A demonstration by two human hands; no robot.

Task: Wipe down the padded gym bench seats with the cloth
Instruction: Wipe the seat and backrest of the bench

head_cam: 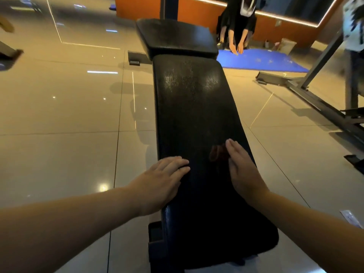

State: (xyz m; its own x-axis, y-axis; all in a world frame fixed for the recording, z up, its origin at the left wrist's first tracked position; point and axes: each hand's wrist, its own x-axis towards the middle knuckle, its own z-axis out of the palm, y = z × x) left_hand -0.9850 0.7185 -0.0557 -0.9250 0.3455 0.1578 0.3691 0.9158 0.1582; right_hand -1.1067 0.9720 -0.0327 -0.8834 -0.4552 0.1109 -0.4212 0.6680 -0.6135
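A long black padded bench pad (195,115) runs away from me down the middle of the view, with a smaller black seat pad (173,36) at its far end. My left hand (161,178) lies flat on the pad's left edge, fingers straight and spread a little. My right hand (242,166) rests on its right side, fingers straight and together, pointing forward. A dark cloth, if one lies under the hands, cannot be told apart from the black pad.
Glossy beige floor tiles (59,115) surround the bench. A blue mat (266,60) lies at the back right, where a person (238,26) in black bends down to it. A dark metal machine frame (315,95) stands at the right.
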